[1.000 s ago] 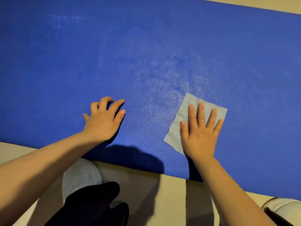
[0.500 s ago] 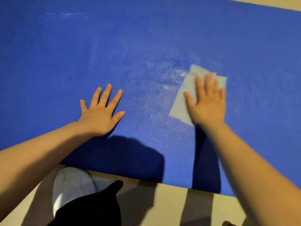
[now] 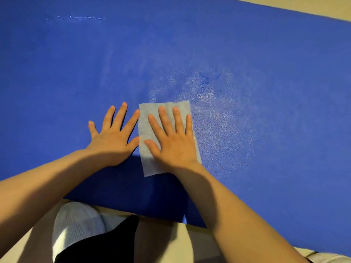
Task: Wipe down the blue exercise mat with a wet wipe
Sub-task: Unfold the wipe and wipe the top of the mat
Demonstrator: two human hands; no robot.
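The right hand (image 3: 173, 143) lies flat on the wipe (image 3: 150, 130), fingers straight and slightly spread, pressing it onto the mat (image 3: 266, 130) near the mat's near edge. Just beside it, the left hand (image 3: 112, 141) rests palm-down on the mat, fingers splayed, holding nothing. A white shoe (image 3: 76, 224) sits at the near edge.

There is one blue mat (image 3: 247, 54). There is one wet wipe (image 3: 150, 164) on it. Two hands show, a left hand (image 3: 112, 141) and a right hand (image 3: 174, 143). One white shoe (image 3: 76, 224) shows fully.
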